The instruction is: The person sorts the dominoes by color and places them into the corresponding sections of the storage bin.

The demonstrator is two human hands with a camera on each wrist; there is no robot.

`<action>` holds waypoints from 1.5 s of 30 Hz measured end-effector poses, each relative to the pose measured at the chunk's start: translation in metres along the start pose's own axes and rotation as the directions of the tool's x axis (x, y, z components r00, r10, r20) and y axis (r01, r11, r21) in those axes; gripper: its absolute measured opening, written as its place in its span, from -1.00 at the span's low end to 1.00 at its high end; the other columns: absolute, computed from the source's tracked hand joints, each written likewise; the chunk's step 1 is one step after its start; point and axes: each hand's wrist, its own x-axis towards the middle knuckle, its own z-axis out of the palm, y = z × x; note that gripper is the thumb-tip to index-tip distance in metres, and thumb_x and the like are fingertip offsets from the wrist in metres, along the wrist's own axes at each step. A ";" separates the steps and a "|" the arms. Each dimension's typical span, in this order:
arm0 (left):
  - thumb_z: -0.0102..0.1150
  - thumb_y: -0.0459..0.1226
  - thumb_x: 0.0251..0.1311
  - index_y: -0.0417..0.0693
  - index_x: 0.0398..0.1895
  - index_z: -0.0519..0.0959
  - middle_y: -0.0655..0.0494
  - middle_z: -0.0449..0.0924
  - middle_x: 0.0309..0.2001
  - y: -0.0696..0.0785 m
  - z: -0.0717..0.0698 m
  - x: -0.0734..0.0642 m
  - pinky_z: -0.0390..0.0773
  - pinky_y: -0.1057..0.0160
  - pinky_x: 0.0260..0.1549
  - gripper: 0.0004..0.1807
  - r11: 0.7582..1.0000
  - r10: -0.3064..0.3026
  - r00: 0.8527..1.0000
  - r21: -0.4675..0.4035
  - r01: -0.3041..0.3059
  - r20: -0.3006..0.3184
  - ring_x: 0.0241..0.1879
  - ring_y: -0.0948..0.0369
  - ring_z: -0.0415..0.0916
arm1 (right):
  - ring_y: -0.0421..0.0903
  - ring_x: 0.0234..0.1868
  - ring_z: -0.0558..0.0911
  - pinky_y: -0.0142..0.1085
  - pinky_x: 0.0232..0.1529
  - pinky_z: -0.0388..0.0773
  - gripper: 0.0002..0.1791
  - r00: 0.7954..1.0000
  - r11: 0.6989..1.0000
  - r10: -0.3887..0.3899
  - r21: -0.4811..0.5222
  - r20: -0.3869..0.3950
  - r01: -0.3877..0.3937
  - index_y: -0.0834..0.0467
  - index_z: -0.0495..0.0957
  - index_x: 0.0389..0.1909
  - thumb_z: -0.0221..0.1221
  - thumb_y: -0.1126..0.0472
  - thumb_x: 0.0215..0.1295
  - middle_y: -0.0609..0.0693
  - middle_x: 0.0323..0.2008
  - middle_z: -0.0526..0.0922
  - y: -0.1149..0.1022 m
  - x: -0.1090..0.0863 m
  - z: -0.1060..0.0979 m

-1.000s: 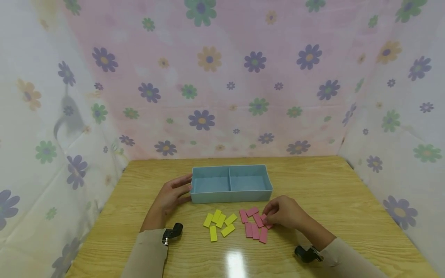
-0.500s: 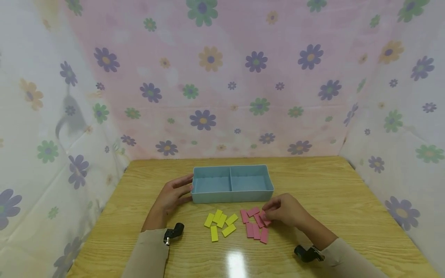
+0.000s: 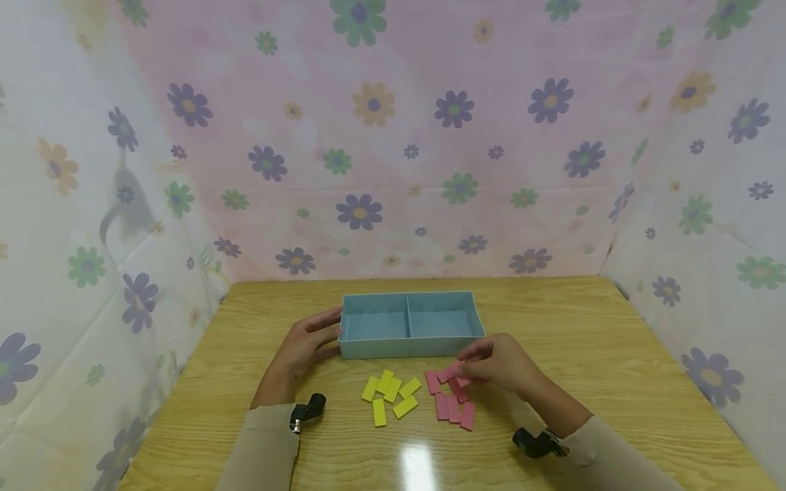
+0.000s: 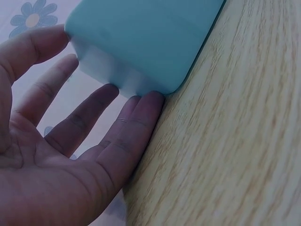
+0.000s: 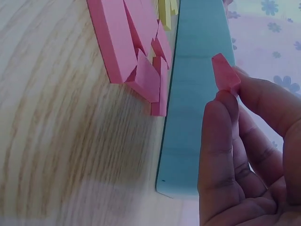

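A pale blue box (image 3: 393,349) with two compartments stands on the wooden table. My left hand (image 3: 301,348) rests its extended fingertips against the box's left end; in the left wrist view the fingers (image 4: 77,117) touch the end wall. Between thumb and fingertips, my right hand (image 3: 506,365) pinches a small pink block (image 5: 225,74), raised off the table in front of the box's right part. Below it lies a group of several pink blocks (image 3: 442,407), some overlapping. Left of these, several yellow blocks (image 3: 379,412) lie loose on the table.
Both compartments show a bare floor, with a divider (image 3: 408,317) between them. The wooden table (image 3: 540,307) reaches back to a flowered cloth (image 3: 393,157), which also hangs at both sides. Each wrist wears a small black camera (image 3: 310,408).
My right hand has picked a pink block out of the group's right side and moved up and slightly left towards the box with it. My left hand stays at the box's end.
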 end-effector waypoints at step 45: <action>0.22 -0.28 0.46 0.04 0.54 0.37 -0.02 0.30 0.55 -0.001 0.000 -0.003 0.62 -0.03 0.21 -0.39 0.999 0.033 0.999 -0.002 -0.033 0.039 0.46 -0.09 0.36 | -0.02 -0.23 0.78 -0.02 -0.10 0.76 -0.65 0.997 0.999 -0.010 0.031 -0.078 0.012 0.13 0.76 -0.04 0.46 0.02 0.25 0.05 -0.21 0.79 -0.045 0.022 0.006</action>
